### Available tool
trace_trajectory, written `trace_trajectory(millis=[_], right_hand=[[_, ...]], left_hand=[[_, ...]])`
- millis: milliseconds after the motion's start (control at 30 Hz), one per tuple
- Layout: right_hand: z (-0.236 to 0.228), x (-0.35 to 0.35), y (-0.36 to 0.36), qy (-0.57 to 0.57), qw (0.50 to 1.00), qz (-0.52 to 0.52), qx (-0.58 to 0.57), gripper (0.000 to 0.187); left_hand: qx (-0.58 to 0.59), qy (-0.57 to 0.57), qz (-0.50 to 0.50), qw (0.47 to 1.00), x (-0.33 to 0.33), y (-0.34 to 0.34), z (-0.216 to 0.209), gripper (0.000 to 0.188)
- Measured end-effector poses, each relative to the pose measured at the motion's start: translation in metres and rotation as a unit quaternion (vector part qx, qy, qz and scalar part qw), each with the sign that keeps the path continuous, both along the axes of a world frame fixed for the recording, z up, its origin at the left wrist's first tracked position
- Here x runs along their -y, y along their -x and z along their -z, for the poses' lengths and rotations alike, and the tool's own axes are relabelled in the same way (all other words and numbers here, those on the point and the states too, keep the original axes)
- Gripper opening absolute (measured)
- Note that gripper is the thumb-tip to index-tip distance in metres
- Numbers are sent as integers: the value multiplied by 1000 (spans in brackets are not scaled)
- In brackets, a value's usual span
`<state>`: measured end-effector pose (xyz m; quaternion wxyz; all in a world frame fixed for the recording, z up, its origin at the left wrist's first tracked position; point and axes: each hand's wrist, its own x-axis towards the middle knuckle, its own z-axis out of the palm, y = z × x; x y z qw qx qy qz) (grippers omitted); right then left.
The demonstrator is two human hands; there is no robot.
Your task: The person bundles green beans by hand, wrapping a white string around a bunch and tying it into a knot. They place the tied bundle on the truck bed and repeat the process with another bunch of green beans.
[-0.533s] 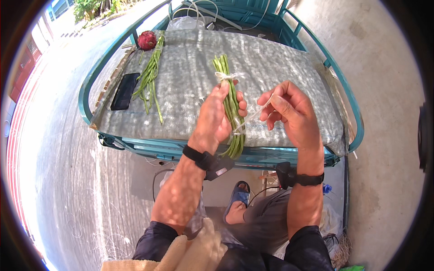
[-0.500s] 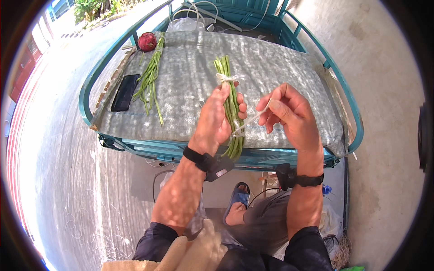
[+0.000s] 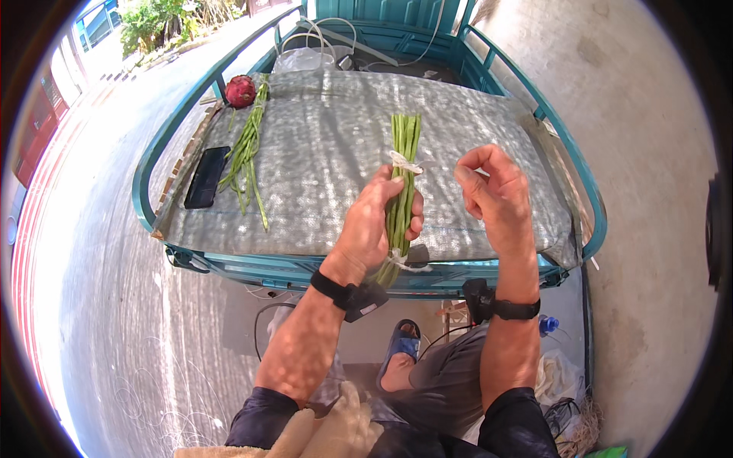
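The left hand [image 3: 365, 229] gripped the tied green beans [image 3: 398, 217], which ran between thumb and curled fingers, both ends sticking out. To their right, apart, the right hand [image 3: 500, 195] had its fingers bent; whether they pinched anything was unclear.

The long green bean bundle [image 3: 401, 211] looked smooth, the grey woven-plastic sheet [image 3: 317, 172] rough and matt, the teal painted-metal rail [image 3: 141, 183] smooth.

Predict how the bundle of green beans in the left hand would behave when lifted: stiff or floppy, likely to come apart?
The green bean bundle would probably lift as one piece, since an upper white tie and a lower white tie encircle it. It seems fairly stiff: beyond the left hand, its top end runs straight.
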<state>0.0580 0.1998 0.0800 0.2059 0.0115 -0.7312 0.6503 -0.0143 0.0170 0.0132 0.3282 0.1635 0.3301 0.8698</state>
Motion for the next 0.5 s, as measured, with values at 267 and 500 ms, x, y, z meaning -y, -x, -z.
trace_trajectory(millis=[267,500], right_hand=[[19,16,11,-214,975,61,-17,15],[15,6,4,-202,978,52,2,16]], left_hand=[[-62,62,-25,996,-18,-13,-3,28],[-64,106,-64,990,-23,-12,6,23]])
